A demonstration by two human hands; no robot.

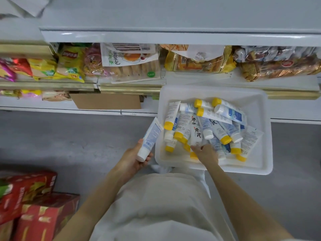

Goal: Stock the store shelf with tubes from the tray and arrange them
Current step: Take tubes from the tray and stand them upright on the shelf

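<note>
A white tray [260, 153] stands in front of me, heaped with several white tubes [215, 122] that have yellow or white caps. My left hand [133, 159] is just left of the tray and grips a white tube with blue print [150, 138], its white cap down in my palm. My right hand [205, 152] reaches into the tray's near side. Its fingers close around the lower end of a white tube with black characters [196, 134]. The store shelf [104, 110] runs across behind the tray.
The shelf level above the tray holds snack bags [69, 65] and bread packs [199, 63]. A brown cardboard box [106, 101] sits on the low shelf to the left of the tray. Red cartons [34, 206] are stacked on the grey floor at lower left.
</note>
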